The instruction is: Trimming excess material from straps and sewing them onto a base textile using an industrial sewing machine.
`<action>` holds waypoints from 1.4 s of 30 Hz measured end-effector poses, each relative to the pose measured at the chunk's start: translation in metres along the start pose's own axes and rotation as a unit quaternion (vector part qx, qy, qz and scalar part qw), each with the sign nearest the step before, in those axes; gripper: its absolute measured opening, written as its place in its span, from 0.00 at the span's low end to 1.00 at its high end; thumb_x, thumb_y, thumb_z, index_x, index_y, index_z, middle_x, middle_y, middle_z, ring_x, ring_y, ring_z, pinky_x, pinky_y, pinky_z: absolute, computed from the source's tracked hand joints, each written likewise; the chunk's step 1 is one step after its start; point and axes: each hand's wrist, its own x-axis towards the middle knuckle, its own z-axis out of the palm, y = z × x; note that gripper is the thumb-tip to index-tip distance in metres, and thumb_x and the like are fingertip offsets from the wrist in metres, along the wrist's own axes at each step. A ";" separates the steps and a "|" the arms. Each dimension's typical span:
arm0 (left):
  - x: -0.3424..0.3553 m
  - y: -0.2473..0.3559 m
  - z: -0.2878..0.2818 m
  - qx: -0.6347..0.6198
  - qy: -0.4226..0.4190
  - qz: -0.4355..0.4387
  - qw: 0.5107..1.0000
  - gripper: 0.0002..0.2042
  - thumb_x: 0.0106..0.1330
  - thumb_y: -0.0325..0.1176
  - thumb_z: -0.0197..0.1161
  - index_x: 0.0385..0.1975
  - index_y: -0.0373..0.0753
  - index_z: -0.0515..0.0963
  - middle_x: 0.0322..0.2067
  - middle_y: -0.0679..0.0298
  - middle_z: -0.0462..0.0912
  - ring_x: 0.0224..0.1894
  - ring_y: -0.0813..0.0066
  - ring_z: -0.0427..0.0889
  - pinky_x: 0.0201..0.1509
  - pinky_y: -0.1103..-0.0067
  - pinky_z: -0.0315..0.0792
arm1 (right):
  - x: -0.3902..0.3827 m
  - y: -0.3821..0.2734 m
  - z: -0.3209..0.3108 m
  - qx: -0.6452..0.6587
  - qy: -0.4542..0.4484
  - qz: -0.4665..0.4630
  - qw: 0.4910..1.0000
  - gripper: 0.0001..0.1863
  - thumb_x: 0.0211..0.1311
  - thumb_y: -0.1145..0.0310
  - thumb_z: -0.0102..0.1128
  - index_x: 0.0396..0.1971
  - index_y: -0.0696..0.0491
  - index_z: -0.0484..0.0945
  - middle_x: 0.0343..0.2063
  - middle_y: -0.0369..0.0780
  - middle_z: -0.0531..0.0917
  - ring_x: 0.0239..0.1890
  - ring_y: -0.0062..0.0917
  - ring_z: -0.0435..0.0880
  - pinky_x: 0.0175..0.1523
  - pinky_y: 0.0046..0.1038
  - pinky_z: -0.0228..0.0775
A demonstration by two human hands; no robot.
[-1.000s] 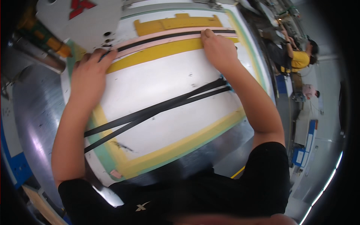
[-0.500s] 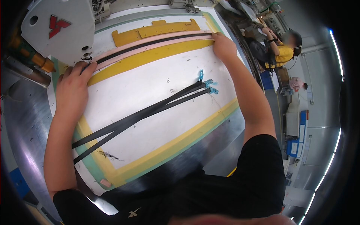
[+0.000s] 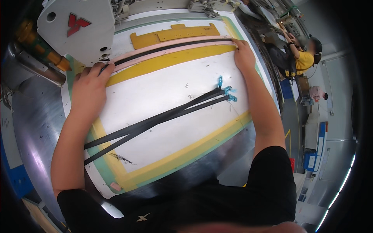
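A narrow black strip lies lengthwise between pink edges on a long yellow template. At the left end, the curled fingers of my left hand close on the strip, beside the white machine head. My right hand pinches the strip's far right end, its fingertips pressed down on it. Nearer to me, several loose black strips cross one another on the white board; light-blue pieces are at their right ends. My left forearm hides their left ends.
A white machine head with a metal cylinder stands at the left. Behind the strip sits a yellow notched plate. Yellow and green tape borders the board. Thread scraps lie near left. A co-worker in yellow works at far right.
The whole view has shifted, so the scene appears further right and slightly lower. Both hands keep their places at the strip's ends; the loose strips have not moved on the board.
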 end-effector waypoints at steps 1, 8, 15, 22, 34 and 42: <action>0.000 0.000 -0.001 -0.002 -0.001 -0.001 1.000 0.27 0.58 0.19 0.52 0.59 0.46 0.76 0.55 0.60 0.78 0.56 0.56 0.76 0.62 0.64 0.69 | 0.002 -0.002 -0.001 0.015 -0.017 0.014 1.000 0.25 0.63 0.75 0.49 0.58 0.41 0.80 0.58 0.38 0.79 0.57 0.36 0.80 0.60 0.35 0.72; 0.002 0.003 -0.003 0.001 -0.007 0.003 1.000 0.27 0.57 0.19 0.52 0.60 0.45 0.76 0.56 0.59 0.78 0.56 0.55 0.76 0.63 0.63 0.68 | 0.008 0.005 0.000 0.019 -0.032 0.009 0.999 0.24 0.64 0.75 0.47 0.58 0.42 0.80 0.59 0.38 0.78 0.59 0.36 0.78 0.62 0.35 0.71; 0.001 0.005 -0.007 0.010 -0.025 0.000 1.000 0.28 0.59 0.19 0.52 0.61 0.45 0.75 0.56 0.58 0.78 0.56 0.53 0.76 0.63 0.62 0.67 | -0.003 -0.001 0.001 0.048 0.045 0.035 0.997 0.11 0.63 0.71 0.54 0.41 0.48 0.84 0.43 0.42 0.82 0.47 0.40 0.82 0.52 0.40 0.75; 0.008 0.006 0.006 0.017 -0.025 0.014 0.999 0.27 0.59 0.19 0.53 0.60 0.43 0.76 0.56 0.55 0.78 0.56 0.50 0.76 0.64 0.60 0.67 | 0.006 0.021 0.003 0.135 0.002 0.074 0.988 0.10 0.60 0.67 0.58 0.39 0.48 0.85 0.42 0.43 0.82 0.48 0.39 0.82 0.53 0.38 0.75; 0.007 0.003 0.003 0.015 -0.026 0.012 0.999 0.26 0.59 0.17 0.55 0.60 0.40 0.76 0.56 0.54 0.77 0.57 0.49 0.75 0.64 0.59 0.67 | 0.006 0.010 -0.008 0.119 -0.069 0.070 0.988 0.18 0.68 0.68 0.53 0.55 0.38 0.82 0.51 0.39 0.78 0.51 0.34 0.82 0.55 0.35 0.76; 0.006 0.006 -0.001 0.010 -0.025 0.015 1.000 0.26 0.60 0.18 0.55 0.60 0.40 0.75 0.57 0.54 0.78 0.57 0.49 0.76 0.64 0.61 0.68 | 0.001 -0.006 -0.012 0.111 -0.098 -0.020 0.989 0.20 0.69 0.69 0.51 0.55 0.36 0.82 0.56 0.39 0.77 0.54 0.33 0.82 0.57 0.34 0.76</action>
